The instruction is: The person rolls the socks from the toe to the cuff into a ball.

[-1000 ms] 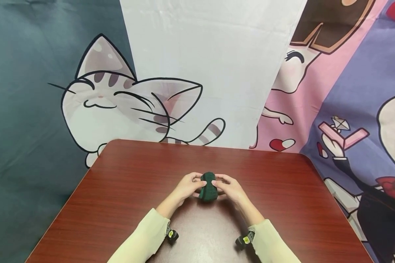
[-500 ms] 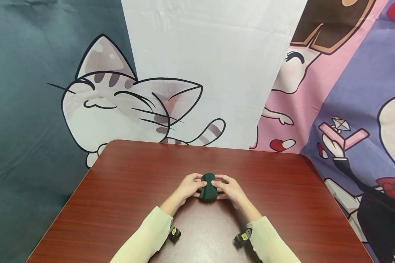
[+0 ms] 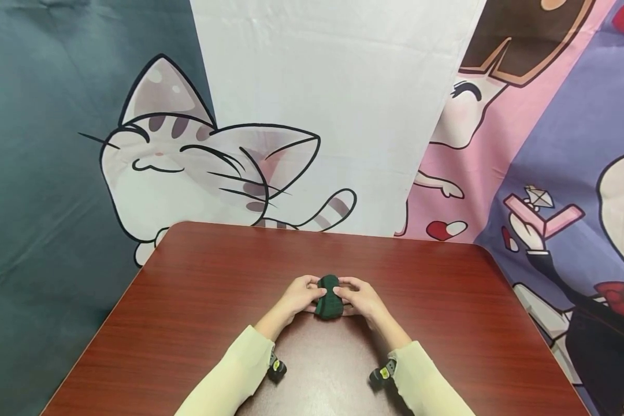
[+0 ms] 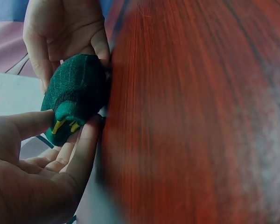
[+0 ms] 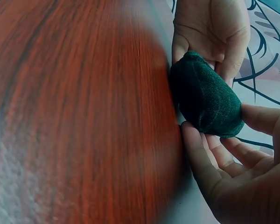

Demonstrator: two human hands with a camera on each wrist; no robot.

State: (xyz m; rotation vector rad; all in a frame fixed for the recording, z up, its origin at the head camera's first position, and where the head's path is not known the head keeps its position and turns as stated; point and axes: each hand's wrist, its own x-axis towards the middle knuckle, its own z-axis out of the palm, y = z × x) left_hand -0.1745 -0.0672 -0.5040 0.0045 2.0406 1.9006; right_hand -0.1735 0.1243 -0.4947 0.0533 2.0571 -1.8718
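A rolled-up bundle of dark green ribbed knit, like a pair of socks (image 3: 329,300), is between both hands over the middle of the table. My left hand (image 3: 298,296) grips its left end, thumb on top and fingers curled beneath. From the other side my right hand (image 3: 362,297) holds the right end in the same way. In the left wrist view, the socks (image 4: 79,86) show a folded opening with two small yellow marks. The right wrist view shows the socks' (image 5: 206,100) smooth, rounded end, fingertips close to the tabletop.
The reddish-brown wooden table (image 3: 208,300) has rounded far corners. Behind it hangs a printed cloth backdrop (image 3: 312,69) with a cartoon cat and figures. Small black cameras (image 3: 277,370) are strapped at both wrists, below pale sleeves.
Both hands keep their hold on the green socks and stay almost still. The left forearm has shifted slightly to the right, and the right sleeve has moved a little.
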